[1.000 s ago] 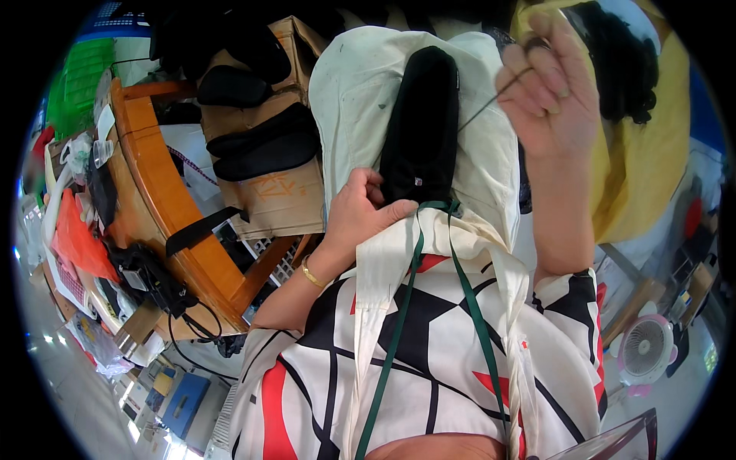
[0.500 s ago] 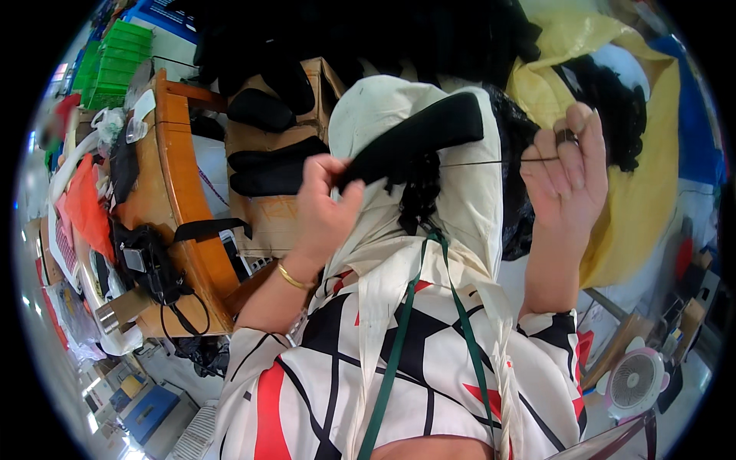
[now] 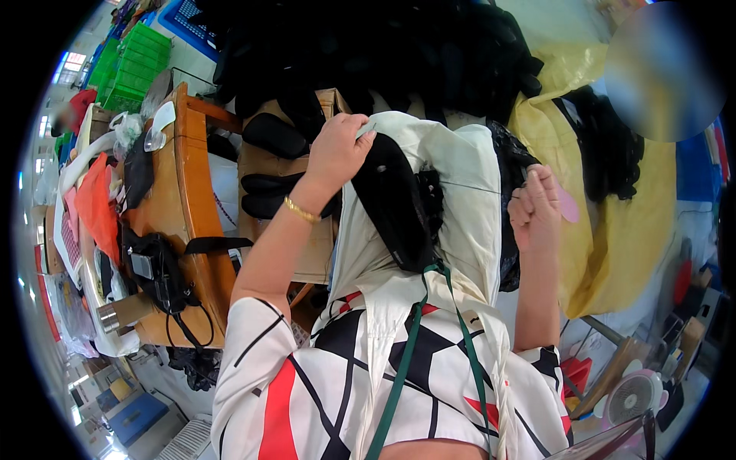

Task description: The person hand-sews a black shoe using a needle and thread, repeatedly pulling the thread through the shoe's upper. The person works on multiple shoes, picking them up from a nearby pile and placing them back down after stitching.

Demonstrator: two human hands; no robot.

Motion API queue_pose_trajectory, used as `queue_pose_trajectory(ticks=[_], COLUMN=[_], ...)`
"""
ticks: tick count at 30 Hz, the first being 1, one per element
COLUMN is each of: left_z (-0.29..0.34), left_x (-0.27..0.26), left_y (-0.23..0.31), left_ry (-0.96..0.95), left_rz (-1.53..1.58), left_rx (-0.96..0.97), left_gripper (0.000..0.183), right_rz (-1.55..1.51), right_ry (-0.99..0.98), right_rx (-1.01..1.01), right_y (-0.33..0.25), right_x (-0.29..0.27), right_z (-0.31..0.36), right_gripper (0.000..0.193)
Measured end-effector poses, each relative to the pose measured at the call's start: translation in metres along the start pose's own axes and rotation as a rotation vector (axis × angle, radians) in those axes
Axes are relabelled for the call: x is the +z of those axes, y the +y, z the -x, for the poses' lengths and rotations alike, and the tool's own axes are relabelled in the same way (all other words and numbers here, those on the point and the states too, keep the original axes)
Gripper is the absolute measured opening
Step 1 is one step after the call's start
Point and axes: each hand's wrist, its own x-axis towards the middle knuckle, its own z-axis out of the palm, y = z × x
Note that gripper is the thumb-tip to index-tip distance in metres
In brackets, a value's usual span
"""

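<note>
Fingers of the left hand [image 3: 337, 149] pinch the long black padded piece [image 3: 395, 203] at its eleven-o'clock end, against cream fabric [image 3: 460, 184]. Right hand [image 3: 537, 203], at three o'clock, is fisted around a thin thread [image 3: 468, 188].

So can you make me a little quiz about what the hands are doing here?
1. True or false: the left hand grips the top of the black piece.
2. Which hand is closed in a fist near the pink thing? A left, B right.
3. Fill in: the gold bracelet is on the ___ wrist.

Key: 1 true. 2 B, the right hand. 3 left.
</note>
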Motion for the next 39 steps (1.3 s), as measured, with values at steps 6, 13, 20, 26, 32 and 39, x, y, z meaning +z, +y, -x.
queue_pose_trajectory(ticks=[6,13,20,26,32,39], left_z=[0.036,0.052,0.065,0.067,0.070,0.062], left_x=[-0.010,0.006,0.016,0.017,0.017,0.007], left_y=[0.030,0.021,0.021,0.017,0.018,0.008], left_ry=[-0.183,-0.135,0.089,0.139,0.032,-0.158], left_rz=[0.020,0.200,0.032,0.051,0.160,0.524], left_rx=[-0.181,-0.224,0.056,0.049,-0.108,-0.350], left_gripper=[0.035,0.026,0.020,0.020,0.016,0.020], right_rz=[0.713,1.030,1.230,1.197,1.171,1.176], right_ry=[-0.126,-0.418,-0.598,-0.592,-0.470,-0.450], right_rx=[-0.030,-0.192,-0.392,-0.381,-0.169,0.055], right_y=[0.045,0.091,0.114,0.118,0.123,0.116], right_x=[-0.020,0.061,0.066,0.069,0.076,0.078], right_z=[-0.019,-0.027,-0.045,-0.047,-0.048,-0.045], right_gripper=[0.014,0.026,0.025,0.018,0.019,0.029])
